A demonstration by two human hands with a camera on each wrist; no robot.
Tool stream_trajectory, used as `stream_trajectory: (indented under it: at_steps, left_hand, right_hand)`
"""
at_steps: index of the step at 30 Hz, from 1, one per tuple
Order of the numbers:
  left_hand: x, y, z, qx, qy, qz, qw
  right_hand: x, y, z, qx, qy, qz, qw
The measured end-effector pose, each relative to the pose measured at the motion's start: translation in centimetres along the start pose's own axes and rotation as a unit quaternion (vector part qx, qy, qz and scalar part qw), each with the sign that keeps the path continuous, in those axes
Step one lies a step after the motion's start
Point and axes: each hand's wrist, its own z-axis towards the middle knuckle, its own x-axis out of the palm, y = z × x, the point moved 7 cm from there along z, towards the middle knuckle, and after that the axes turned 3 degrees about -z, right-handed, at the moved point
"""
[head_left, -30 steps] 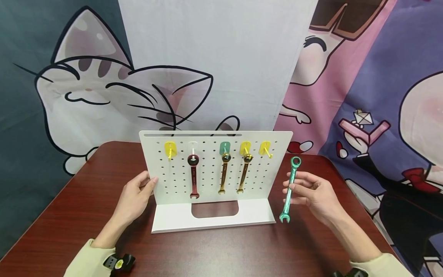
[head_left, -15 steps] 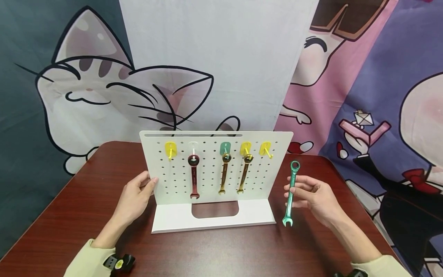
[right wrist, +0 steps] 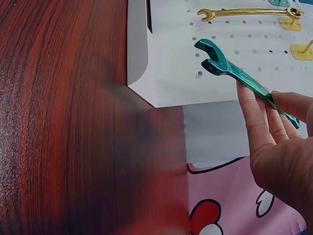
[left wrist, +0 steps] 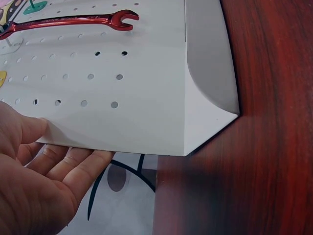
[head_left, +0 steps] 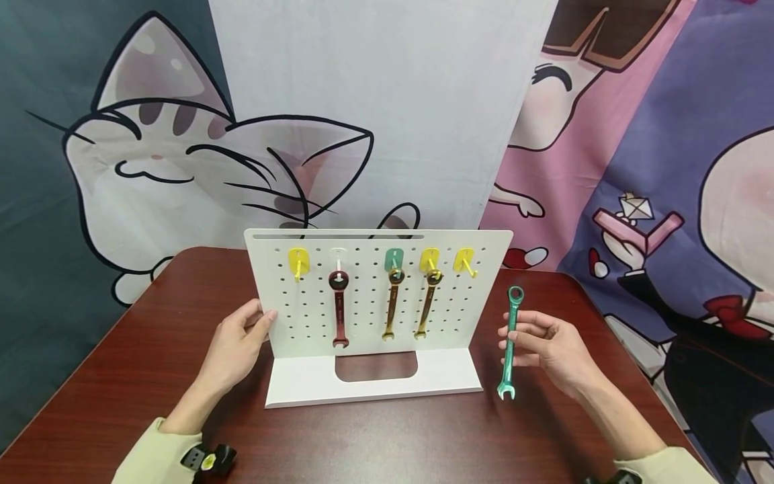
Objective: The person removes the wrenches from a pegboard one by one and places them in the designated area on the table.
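Note:
A white pegboard stand (head_left: 369,302) stands on the table, and my left hand (head_left: 232,349) holds its left edge, thumb on the front face and fingers behind. To the right of the board my right hand (head_left: 559,346) pinches a green combination wrench (head_left: 512,312) between thumb and fingers. It is held nearly upright, ring end up and open end down, apart from the board. A red wrench (head_left: 339,312) hangs from a clear hook. Two gold wrenches hang farther right: one (head_left: 392,309) on a green hook, the other (head_left: 426,309) on a yellow hook (head_left: 429,257).
Yellow hooks with nothing on them sit at the board's far left (head_left: 299,262) and far right (head_left: 465,261). The board's base has a cut-out slot at the front. Dark red wood table (head_left: 375,444) surrounds the stand, and a printed cloth (head_left: 387,114) hangs behind.
The green wrench has turned from a slight tilt to nearly upright and sunk a little, with the right hand shifting slightly down. My left hand and the board have stayed put.

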Motion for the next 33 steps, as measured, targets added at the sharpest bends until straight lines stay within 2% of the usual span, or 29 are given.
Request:
stream_trajectory:
  at_steps: [33]
  left_hand:
    - [-0.1, -0.1, 0.0, 0.004, 0.001, 0.003, 1.0000]
  right_hand:
    - [-3.0, -2.5, -0.3, 0.040, -0.016, -0.049, 0.998]
